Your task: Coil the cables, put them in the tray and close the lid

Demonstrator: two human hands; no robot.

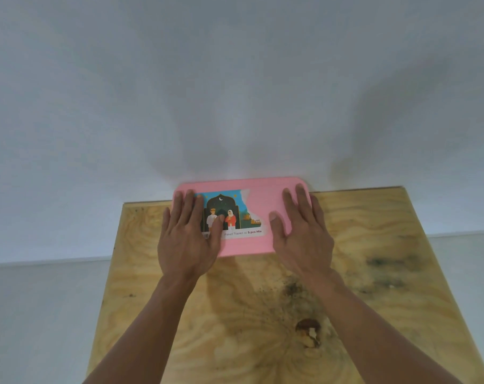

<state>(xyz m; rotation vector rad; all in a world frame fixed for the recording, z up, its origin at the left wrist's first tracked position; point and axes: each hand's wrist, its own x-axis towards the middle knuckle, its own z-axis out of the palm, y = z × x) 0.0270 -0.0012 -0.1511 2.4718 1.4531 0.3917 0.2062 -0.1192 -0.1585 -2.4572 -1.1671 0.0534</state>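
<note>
Both hands lie flat with fingers straight on the pink lid [259, 200], left hand [186, 236] over its sticker, right hand [302, 231] at the other end. The lid covers the tray at the table's [374, 231] far edge. Pressing evenly at both ends should seat it; no cables show.

Under the flat left hand [186, 239] lies a smooth matt pink plastic lid [263, 200] with torn paper label [235, 214]; beneath, stained rough-grained plywood table [374, 245].
</note>
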